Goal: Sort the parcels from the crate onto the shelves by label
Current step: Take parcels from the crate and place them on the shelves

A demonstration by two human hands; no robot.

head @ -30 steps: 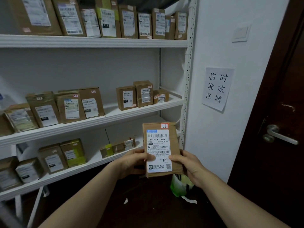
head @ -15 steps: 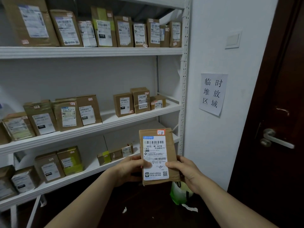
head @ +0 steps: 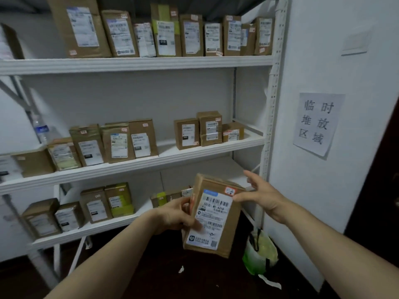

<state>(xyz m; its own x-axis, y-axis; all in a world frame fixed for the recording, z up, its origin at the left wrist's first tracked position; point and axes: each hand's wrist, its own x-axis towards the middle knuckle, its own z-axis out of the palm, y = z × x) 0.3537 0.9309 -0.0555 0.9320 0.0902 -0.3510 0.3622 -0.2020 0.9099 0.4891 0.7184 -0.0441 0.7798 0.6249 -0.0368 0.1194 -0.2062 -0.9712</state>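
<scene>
A brown cardboard parcel (head: 228, 225) with a white barcode label and a small red sticker at its top right corner stands upright in front of the lowest shelf. My left hand (head: 177, 214) grips its left edge, thumb on the label. My right hand (head: 262, 195) is off the parcel, just to its right, fingers spread. The white shelf unit has a top shelf (head: 138, 63), a middle shelf (head: 133, 167) and a lowest shelf (head: 90, 229), each lined with labelled brown parcels. The crate is not in view.
A white wall to the right carries a paper sign (head: 317, 124) and a switch plate (head: 355, 42). A dark door (head: 380, 190) is at the far right. A green and white plastic bag (head: 260, 253) lies on the dark floor. A water bottle (head: 41, 130) stands at left.
My right hand has let go of the parcel and moved up and to the right with fingers spread. The left hand alone holds the parcel, which now tilts slightly. The view has moved closer to the shelves.
</scene>
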